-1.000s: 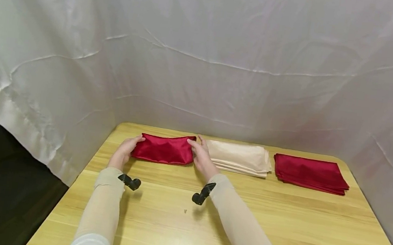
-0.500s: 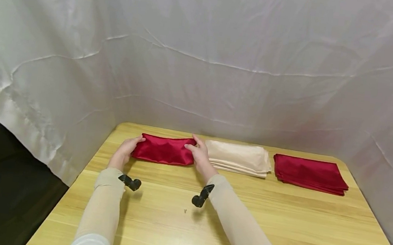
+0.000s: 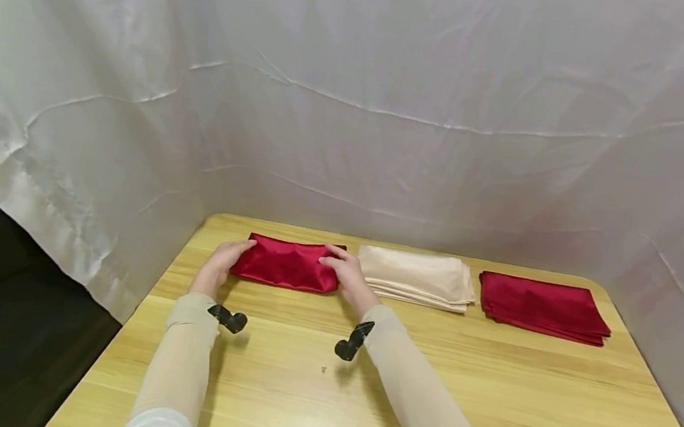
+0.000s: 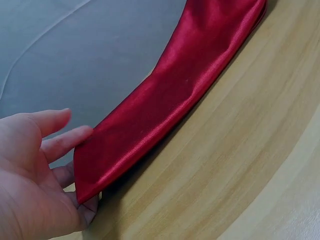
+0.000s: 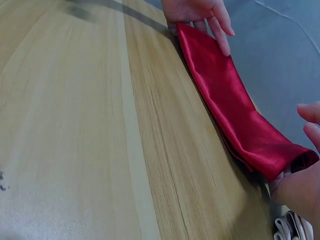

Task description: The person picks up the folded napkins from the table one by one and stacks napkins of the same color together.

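While the folded red satin cloth [image 3: 286, 263] is pinched by left hand [image 3: 216, 267] and right hand [image 3: 347, 277] fingers, its slippery folds could be undone toward 12 o'clock.

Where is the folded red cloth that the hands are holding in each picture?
Head view: the folded red cloth lies at the table's far left, between the left hand and the right hand.
Left wrist view: it runs from bottom left to top right.
Right wrist view: it slants down the right side.
Shared landmark: the wooden table.
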